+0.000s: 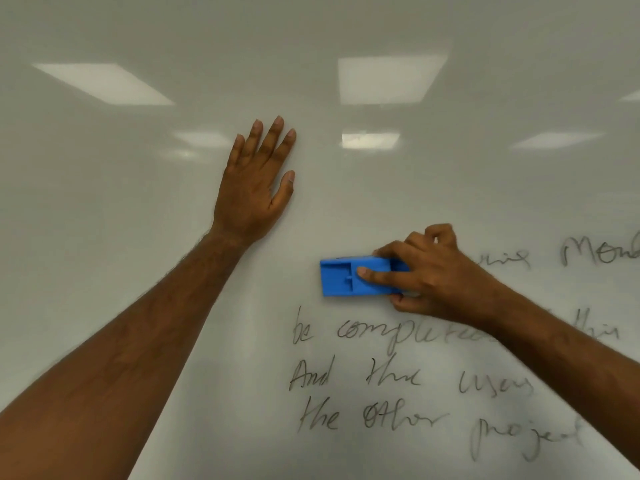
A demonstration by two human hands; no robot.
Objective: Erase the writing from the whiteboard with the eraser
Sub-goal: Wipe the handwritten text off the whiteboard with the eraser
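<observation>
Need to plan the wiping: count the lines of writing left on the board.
4. Top line runs right of the eraser, partly hidden by the right hand. Second just below the eraser, third under that, fourth lowest. The forearm and frame edge may hide more.

The left hand (254, 188) lies flat with fingers straight, arm stretched out. The right hand (429, 275) curls its fingers in a grip, pointer finger laid along the top.

Blue rectangular eraser (356, 277) lies flat against the whiteboard (138, 202), directly above remaining black handwriting (381, 379).
</observation>
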